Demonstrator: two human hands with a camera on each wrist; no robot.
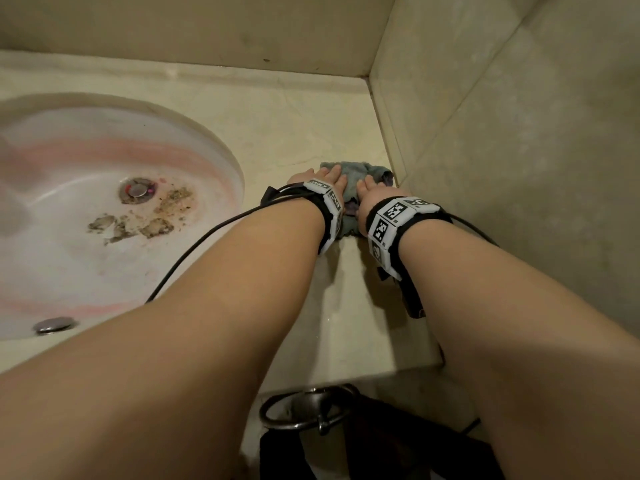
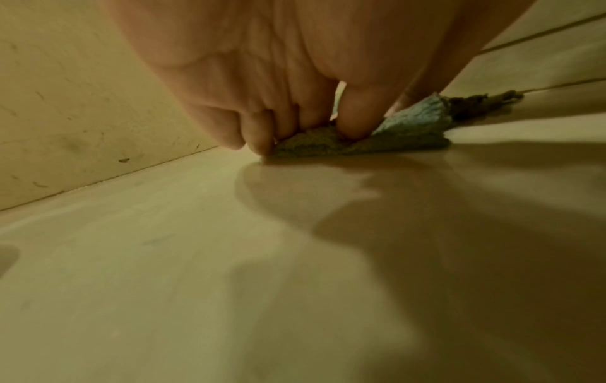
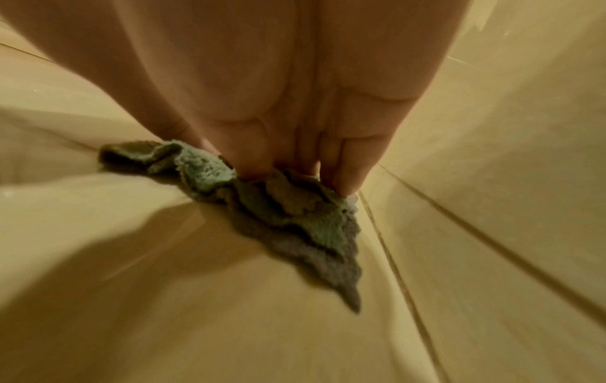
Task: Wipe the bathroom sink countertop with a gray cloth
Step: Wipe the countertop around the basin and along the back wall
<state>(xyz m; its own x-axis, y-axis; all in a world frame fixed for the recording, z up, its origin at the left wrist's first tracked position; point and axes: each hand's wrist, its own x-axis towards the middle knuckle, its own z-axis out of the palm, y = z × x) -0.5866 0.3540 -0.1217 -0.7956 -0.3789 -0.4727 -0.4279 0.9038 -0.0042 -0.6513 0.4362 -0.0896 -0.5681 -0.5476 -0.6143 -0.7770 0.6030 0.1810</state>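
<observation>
A crumpled gray-green cloth (image 1: 362, 173) lies on the beige countertop (image 1: 277, 133), close to the right side wall. My left hand (image 1: 329, 180) presses its left part with straight fingers (image 2: 259, 134). My right hand (image 1: 372, 190) presses the right part, fingertips (image 3: 344, 178) down on the fabric. In the left wrist view the cloth (image 2: 410, 129) bunches under and beyond the fingers. In the right wrist view the cloth (image 3: 295, 220) trails toward the camera beside the wall seam. Both hands lie side by side, and both wrists wear black bands with white markers.
An oval sink (image 1: 227, 154) on the left holds brown debris (image 1: 152, 223) near its drain (image 1: 138, 190). The side wall (image 1: 502, 150) stands right beside the cloth. The back wall (image 1: 207, 29) is farther off. A metal ring (image 1: 308, 407) with dark fabric hangs below the counter's front edge.
</observation>
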